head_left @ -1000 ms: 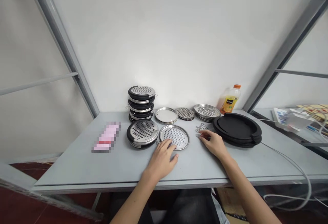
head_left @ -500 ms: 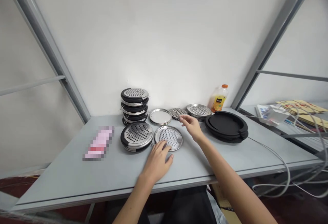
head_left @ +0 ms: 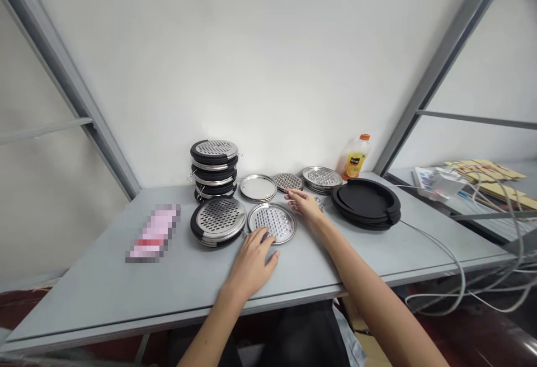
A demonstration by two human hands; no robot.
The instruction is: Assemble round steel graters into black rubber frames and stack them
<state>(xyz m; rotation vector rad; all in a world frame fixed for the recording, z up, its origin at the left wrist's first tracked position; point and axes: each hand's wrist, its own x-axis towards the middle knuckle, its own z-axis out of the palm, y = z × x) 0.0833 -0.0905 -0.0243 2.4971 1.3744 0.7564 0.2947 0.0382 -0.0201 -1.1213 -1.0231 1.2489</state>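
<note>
A round metal grater disc (head_left: 277, 221) lies on the table, with my left hand (head_left: 254, 258) at its lower left edge, fingers apart and fingertips over the rim. My right hand (head_left: 304, 203) is open above the table behind that disc, near a dark perforated disc (head_left: 288, 181). Small metal pieces (head_left: 321, 206) show just right of my right hand. Left of the grater disc sits a black-rimmed round unit with a perforated metal top (head_left: 221, 219). A plain metal disc (head_left: 258, 187) lies behind.
Black-rimmed units are stacked (head_left: 215, 168) at the back left. Grater discs (head_left: 322, 177), black round trays (head_left: 367, 202) and an orange-capped bottle (head_left: 356, 157) stand at the back right. A blurred pink item (head_left: 155, 230) lies left; white cables (head_left: 444, 255) hang at right.
The camera view has shifted slightly. My right hand has moved a little left with its fingers lower, and small metal pieces now show beside it. My left hand stays at the disc.
</note>
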